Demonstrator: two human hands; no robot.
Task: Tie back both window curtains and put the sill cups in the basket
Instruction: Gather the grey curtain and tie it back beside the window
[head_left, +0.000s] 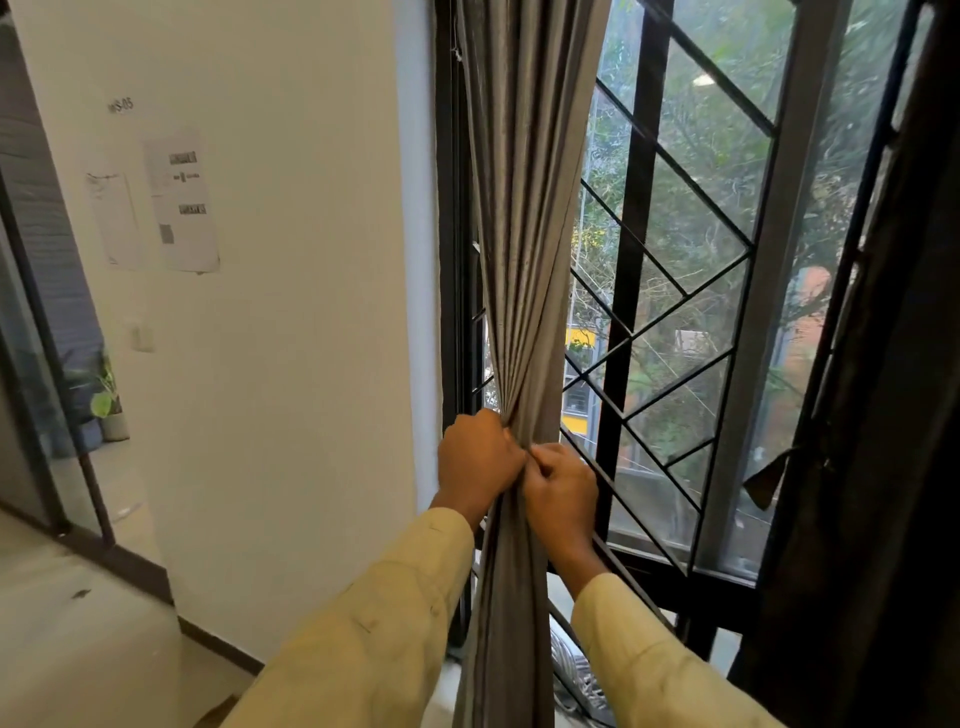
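Far left, upper frame: papers (176, 202) taped on the white wall (291, 312); a potted plant (106, 400) lower down at the left edge. Both well apart from the work.

Centre: left hand (480, 457) is curled tight round the grey curtain (524, 234), which hangs bunched into a narrow rope just right of the wall corner. Right hand (561, 493) touches the left, fingers curled, pinching at the same bunch. Can't tell whether it holds a tie or only cloth.

Step, prob.: tying back curtain no. 1. Next move needs a band or knot closed round the bunch w/o letting the folds slip.

Right of the hands: black window grille (670, 312) sits close behind, so there's little room for knuckles. Far right edge: dark curtain (883, 467) w/ a loose flap (766, 480) on its left side; tied or not, unclear. A patterned thing (576, 675) at bottom centre can't be identified. No cups or basket in view.
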